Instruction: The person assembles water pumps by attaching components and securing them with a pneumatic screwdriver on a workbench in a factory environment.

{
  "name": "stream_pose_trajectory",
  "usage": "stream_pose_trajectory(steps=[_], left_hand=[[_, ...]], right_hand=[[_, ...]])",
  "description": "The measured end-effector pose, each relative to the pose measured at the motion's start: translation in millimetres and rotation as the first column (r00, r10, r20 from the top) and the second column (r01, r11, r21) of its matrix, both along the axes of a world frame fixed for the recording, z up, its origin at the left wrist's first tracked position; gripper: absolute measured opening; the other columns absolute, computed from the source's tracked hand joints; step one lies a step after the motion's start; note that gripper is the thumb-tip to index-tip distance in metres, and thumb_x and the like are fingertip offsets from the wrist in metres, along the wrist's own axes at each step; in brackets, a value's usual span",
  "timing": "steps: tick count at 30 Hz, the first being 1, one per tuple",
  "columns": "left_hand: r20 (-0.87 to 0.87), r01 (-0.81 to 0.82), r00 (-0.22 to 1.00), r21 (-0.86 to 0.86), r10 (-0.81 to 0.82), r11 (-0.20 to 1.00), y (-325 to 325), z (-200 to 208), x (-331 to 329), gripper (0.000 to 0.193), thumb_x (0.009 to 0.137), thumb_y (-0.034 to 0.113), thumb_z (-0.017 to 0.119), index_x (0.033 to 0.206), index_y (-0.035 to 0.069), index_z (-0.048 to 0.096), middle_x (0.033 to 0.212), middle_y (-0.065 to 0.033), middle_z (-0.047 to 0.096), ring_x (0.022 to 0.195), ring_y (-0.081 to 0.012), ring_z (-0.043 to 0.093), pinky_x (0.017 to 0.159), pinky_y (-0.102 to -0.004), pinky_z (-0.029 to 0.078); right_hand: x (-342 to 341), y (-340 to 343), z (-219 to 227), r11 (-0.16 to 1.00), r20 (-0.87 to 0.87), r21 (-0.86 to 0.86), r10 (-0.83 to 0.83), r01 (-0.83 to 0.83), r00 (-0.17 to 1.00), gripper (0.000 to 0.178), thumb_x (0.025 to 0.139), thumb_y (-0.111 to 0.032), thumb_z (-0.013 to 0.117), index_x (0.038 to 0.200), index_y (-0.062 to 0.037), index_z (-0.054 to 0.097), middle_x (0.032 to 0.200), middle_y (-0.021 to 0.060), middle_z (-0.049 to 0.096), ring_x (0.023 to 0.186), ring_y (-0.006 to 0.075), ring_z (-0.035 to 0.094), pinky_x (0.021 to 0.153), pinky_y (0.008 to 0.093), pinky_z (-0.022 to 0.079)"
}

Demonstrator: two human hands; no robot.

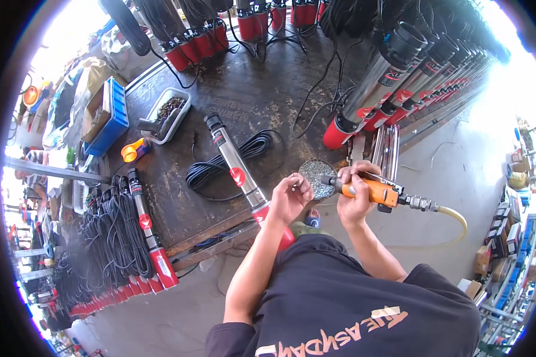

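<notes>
In my right hand point(356, 199) is an orange air screwdriver point(380, 193), its dark nose pointing left toward my other hand. A pale hose point(458, 223) runs from its metal fitting. My left hand point(290, 199) is closed in a pinch just left of the tool's tip; a small dark bit shows at the fingertips, too small to name. Between and beyond both hands sits a round dish point(317, 174) of small metal pieces. A silver pump point(232, 156) with a red lower end lies by my left forearm, that end partly hidden by the arm.
A black coiled cable point(205, 178) lies beside the pump on the dark worn table point(178, 211). Farther left are a white tub point(177, 113), a blue bin point(110, 119) and an orange-yellow object point(135, 150). Upright pumps point(369, 98) line the right side; more stand at the back and lower left.
</notes>
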State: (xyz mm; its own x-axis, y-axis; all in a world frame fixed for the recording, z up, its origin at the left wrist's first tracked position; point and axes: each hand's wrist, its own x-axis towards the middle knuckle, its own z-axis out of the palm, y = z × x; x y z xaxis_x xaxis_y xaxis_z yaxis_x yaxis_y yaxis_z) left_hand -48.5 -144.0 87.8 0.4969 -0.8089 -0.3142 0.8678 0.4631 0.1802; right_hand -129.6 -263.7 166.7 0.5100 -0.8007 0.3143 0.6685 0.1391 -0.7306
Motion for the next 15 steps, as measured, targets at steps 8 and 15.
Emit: stream_pose_trajectory(steps=[8, 15], left_hand=[[0.033, 0.018, 0.999, -0.044, -0.017, 0.999, 37.4, 3.3, 1.1, 0.031, 0.097, 0.027, 0.046, 0.070, 0.013, 0.039, 0.057, 0.0050, 0.024, 0.051, -0.0101, 0.024, 0.047, -0.0274, 0.021], [0.107, -0.038, 0.994, 0.023, 0.036, 0.999, 43.3, 10.9, -3.5, 0.035, 0.098, 0.028, 0.047, 0.067, 0.015, 0.036, 0.056, 0.0053, 0.023, 0.049, -0.0092, 0.024, 0.045, -0.0265, 0.020]], right_hand=[[13.8, 32.6, 4.6, 0.973, 0.038, 0.103, 0.202, -0.205, 0.979, 0.021, 0.085, 0.000, 0.053, 0.106, -0.0029, 0.054, 0.096, 0.0103, 0.053, 0.073, 0.0169, 0.055, 0.076, 0.0364, 0.045], [20.7, 41.6, -1.6, 0.966, 0.020, 0.096, 0.240, -0.240, 0.971, 0.024, 0.084, 0.002, 0.053, 0.107, -0.0034, 0.054, 0.096, 0.0092, 0.054, 0.075, 0.0168, 0.055, 0.075, 0.0367, 0.047]])
